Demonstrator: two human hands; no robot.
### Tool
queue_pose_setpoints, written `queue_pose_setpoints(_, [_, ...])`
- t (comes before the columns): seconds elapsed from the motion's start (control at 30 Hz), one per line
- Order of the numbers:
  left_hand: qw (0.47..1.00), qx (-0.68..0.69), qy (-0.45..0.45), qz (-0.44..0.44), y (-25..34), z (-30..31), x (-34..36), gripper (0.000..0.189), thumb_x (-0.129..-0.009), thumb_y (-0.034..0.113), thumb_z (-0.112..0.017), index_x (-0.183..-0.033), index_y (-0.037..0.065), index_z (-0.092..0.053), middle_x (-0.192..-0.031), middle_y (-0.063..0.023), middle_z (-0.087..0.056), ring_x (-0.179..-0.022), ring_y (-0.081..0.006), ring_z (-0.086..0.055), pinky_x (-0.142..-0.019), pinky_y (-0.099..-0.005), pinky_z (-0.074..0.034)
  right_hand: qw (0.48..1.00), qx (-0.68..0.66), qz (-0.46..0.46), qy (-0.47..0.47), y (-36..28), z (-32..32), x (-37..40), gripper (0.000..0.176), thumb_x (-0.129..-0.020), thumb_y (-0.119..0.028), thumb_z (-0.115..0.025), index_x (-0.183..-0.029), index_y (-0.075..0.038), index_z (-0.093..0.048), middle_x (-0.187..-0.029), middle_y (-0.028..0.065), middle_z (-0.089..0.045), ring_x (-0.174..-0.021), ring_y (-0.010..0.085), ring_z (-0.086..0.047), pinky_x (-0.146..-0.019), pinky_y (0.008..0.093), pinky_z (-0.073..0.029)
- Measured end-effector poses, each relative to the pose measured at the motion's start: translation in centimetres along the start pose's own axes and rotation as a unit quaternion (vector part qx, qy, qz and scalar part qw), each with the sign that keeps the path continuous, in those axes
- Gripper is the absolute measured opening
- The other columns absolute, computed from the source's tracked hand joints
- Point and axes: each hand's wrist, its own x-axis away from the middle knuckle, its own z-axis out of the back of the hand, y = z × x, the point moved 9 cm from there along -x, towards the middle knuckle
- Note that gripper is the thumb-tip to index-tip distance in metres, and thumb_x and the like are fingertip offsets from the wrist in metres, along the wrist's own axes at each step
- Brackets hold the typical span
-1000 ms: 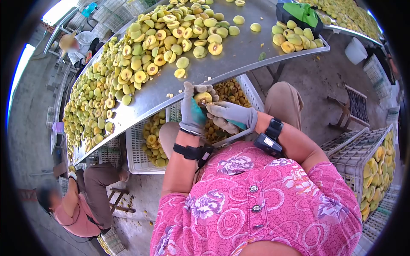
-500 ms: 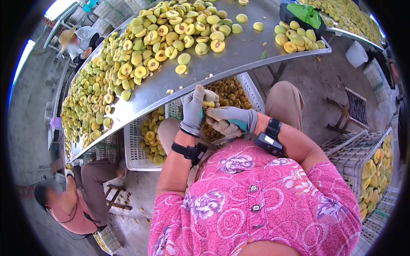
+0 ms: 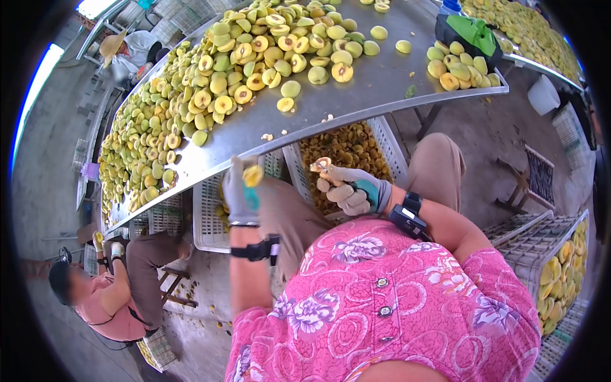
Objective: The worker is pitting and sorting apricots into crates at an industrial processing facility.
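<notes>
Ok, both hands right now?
Left grey-gloved hand: holding a yellow fruit piece, motion-blurred.
Right grey-gloved hand: closed on a small brown-and-cream piece, identity unclear.

Floor: grey, hard, scattered with debris near the low stool at left. Main table: metal, raised rim, strong glare at its left end. Second table: upper right, pale edge. Seat at right: dark, woven, on a wooden frame. Lighting: bright; a white, blue-edged strip of light stands at far left. Walls: cannot be made out.
</notes>
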Motion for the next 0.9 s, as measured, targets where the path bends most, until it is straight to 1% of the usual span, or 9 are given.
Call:
queue_pose_setpoints(0.07, [0.944, -0.3, 0.091, -0.104, 6.0, 4.5, 0.7, 0.026, -0.096, 0.02, -0.054, -0.103, -0.002, -0.063, -0.095, -0.0086, -0.066, -0.08, -0.0117, -0.061, -0.073, -0.026, -0.051, 0.999, -0.03, 0.013, 0.02, -0.8, 2.3, 0.5, 0.035, -0.101, -0.041, -0.041, -0.103, -0.009, -0.055, -0.061, -0.0062, -0.038, -0.039, 0.0027, -0.032, -0.032, 0.0211, -0.027])
queue_pose_setpoints(0.13, [0.88, -0.418, 0.155, -0.162, 9.4, 5.3, 0.3, 0.024, -0.093, 0.017, -0.055, -0.104, -0.003, -0.063, -0.098, -0.0083, -0.065, -0.087, -0.0128, -0.06, -0.079, -0.0264, -0.049, 0.986, 0.004, 0.121, 0.119, -2.8, 5.1, 0.7, 0.038, -0.101, -0.041, -0.039, -0.105, -0.006, -0.055, -0.062, -0.0054, -0.039, -0.039, 0.0031, -0.03, -0.033, 0.0224, -0.024])
queue_pose_setpoints(0.23, [0.794, -0.58, 0.082, -0.166, 9.4, 1.4, -3.1, 0.027, -0.09, 0.017, -0.058, -0.109, -0.002, -0.061, -0.102, -0.008, -0.063, -0.094, -0.014, -0.058, -0.085, -0.0273, -0.046, 0.977, 0.054, 0.096, 0.181, -2.8, 5.8, 0.3, 0.035, -0.097, -0.046, -0.046, -0.097, -0.013, -0.055, -0.061, -0.0073, -0.039, -0.042, 0.0044, -0.035, -0.036, 0.0215, -0.026])
queue_pose_setpoints(0.3, [0.796, -0.598, 0.032, -0.089, 6.4, -0.7, -6.8, 0.041, -0.086, 0.026, -0.062, -0.119, 0.001, -0.056, -0.112, -0.0119, -0.061, -0.102, -0.0196, -0.057, -0.091, -0.0314, -0.045, 0.969, 0.084, 0.063, 0.223, -2.6, 6.4, 0.3, 0.034, -0.096, -0.049, -0.048, -0.092, -0.015, -0.052, -0.06, -0.0067, -0.039, -0.042, 0.0049, -0.034, -0.036, 0.0212, -0.025])
queue_pose_setpoints(0.43, [0.598, -0.784, -0.068, -0.154, 1.1, -6.9, -13.8, 0.069, -0.08, 0.042, -0.067, -0.133, 0.004, -0.045, -0.128, -0.0232, -0.051, -0.12, -0.0364, -0.049, -0.099, -0.0421, -0.041, 0.958, 0.093, 0.08, 0.258, -3.4, 6.3, 0.9, 0.034, -0.095, -0.048, -0.05, -0.093, -0.014, -0.052, -0.06, -0.0052, -0.043, -0.041, 0.0057, -0.036, -0.035, 0.0213, -0.028])
queue_pose_setpoints(0.57, [0.573, -0.812, -0.059, -0.092, -3.1, -9.7, -18.3, 0.07, -0.079, 0.043, -0.068, -0.134, 0.008, -0.045, -0.131, -0.0213, -0.048, -0.121, -0.0382, -0.048, -0.1, -0.0422, -0.041, 0.961, 0.132, 0.1, 0.222, -4.2, 6.3, 0.7, 0.035, -0.095, -0.047, -0.051, -0.094, -0.012, -0.052, -0.058, -0.0048, -0.043, -0.038, 0.0059, -0.036, -0.033, 0.0206, -0.028])
queue_pose_setpoints(0.67, [0.517, -0.839, -0.076, -0.148, -5.2, -10.6, -19.5, 0.065, -0.077, 0.04, -0.07, -0.132, 0.014, -0.047, -0.13, -0.0199, -0.046, -0.119, -0.0378, -0.049, -0.098, -0.043, -0.042, 0.952, 0.19, 0.098, 0.218, -4.6, 6.0, 0.6, 0.038, -0.095, -0.049, -0.049, -0.095, -0.011, -0.05, -0.056, -0.0052, -0.041, -0.038, 0.005, -0.036, -0.033, 0.0203, -0.028])
queue_pose_setpoints(0.87, [0.588, -0.79, -0.049, -0.168, -3.9, -9.5, -18.1, 0.039, -0.079, 0.019, -0.066, -0.115, 0.009, -0.053, -0.107, -0.0142, -0.059, -0.097, -0.031, -0.06, -0.085, -0.0391, -0.05, 0.941, 0.211, 0.101, 0.243, -4.8, 5.0, 0.7, 0.037, -0.095, -0.048, -0.049, -0.095, -0.011, -0.051, -0.058, -0.005, -0.041, -0.039, 0.0045, -0.036, -0.033, 0.021, -0.028])
queue_pose_setpoints(0.9, [0.78, -0.616, -0.042, -0.101, -4.2, -6.8, -18.9, 0.036, -0.079, 0.015, -0.063, -0.113, 0.008, -0.054, -0.103, -0.0122, -0.06, -0.093, -0.0267, -0.061, -0.081, -0.0363, -0.051, 0.941, 0.213, 0.102, 0.241, -4.9, 4.9, 0.7, 0.037, -0.095, -0.048, -0.049, -0.095, -0.011, -0.051, -0.058, -0.005, -0.041, -0.039, 0.0045, -0.036, -0.033, 0.021, -0.028])
